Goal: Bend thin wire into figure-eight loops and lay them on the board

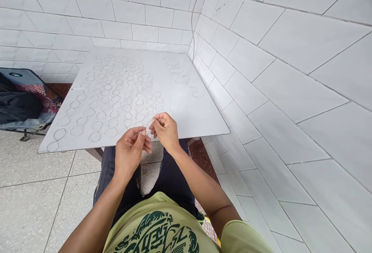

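My left hand (pixel 132 148) is closed in a pinch, thumb against index finger, over the front edge of the white board. My right hand (pixel 165 129) pinches just beside it, a little higher. A thin wire seems to run between the two sets of fingertips; its shape is hard to make out against the board. Rows of thin wire bent into figure-eight loops lie flat on the board, among them a dark one (pixel 57 140) at the near left corner. At the far right of the board lie several wavy, open wire pieces (pixel 198 92).
The white board (pixel 197 119) rests on a support in front of my knees. Tiled walls (pixel 250 90) meet at its back right corner, where a grey cable (pixel 192 20) hangs. To the left stands a folding chair (pixel 29 90) with dark cloth on it.
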`<state>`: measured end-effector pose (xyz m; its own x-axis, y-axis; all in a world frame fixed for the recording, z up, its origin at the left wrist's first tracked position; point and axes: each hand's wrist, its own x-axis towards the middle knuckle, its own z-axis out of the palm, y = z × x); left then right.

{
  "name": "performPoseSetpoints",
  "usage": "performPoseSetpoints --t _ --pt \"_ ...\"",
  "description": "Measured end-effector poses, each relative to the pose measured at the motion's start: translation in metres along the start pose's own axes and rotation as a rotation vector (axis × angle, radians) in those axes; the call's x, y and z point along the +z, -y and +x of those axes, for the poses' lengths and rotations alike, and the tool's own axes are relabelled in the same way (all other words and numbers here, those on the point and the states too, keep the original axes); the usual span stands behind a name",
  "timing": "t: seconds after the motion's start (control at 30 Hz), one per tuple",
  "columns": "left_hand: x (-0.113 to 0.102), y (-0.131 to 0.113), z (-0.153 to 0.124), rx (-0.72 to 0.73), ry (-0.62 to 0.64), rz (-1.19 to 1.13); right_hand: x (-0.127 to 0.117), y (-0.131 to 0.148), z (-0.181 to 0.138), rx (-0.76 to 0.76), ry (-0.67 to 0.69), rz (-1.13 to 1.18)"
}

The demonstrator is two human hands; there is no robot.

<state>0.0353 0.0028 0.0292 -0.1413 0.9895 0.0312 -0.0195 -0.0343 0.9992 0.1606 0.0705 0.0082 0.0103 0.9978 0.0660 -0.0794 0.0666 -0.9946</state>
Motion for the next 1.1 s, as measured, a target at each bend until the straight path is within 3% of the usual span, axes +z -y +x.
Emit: performPoseSetpoints --t 0.1,0.2,0.47,0.7,0.83,0.93,1.1 --pt "-0.016 0.005 -0.001 0.005 -0.069 0.034 -0.002 -0.003 -0.011 0.050 0.046 0.006" --pt "-0.032 0.003 0.002 0.022 -0.076 0.155 -0.006 -0.004 -0.022 0.077 0.178 -0.034" --pt "-0.056 0.002 0.006 0.125 -0.008 0.528 -0.026 -0.005 -0.032 -0.047 0.380 -0.175" --pt "-0.048 -0.001 0.010 0.091 0.007 0.379 -0.030 -0.017 -0.040 0.014 0.452 -0.036" --pt "-0.042 -0.003 0.011 0.034 -0.010 0.291 -0.027 -0.023 -0.050 0.021 0.470 0.154" --pt "-0.041 -0.002 0.010 -0.025 -0.001 0.214 -0.028 -0.022 -0.056 -0.137 0.443 0.091" --pt "-0.043 0.000 0.005 -0.089 -0.007 -0.017 -0.032 -0.018 -0.063 -0.657 0.323 -0.570"
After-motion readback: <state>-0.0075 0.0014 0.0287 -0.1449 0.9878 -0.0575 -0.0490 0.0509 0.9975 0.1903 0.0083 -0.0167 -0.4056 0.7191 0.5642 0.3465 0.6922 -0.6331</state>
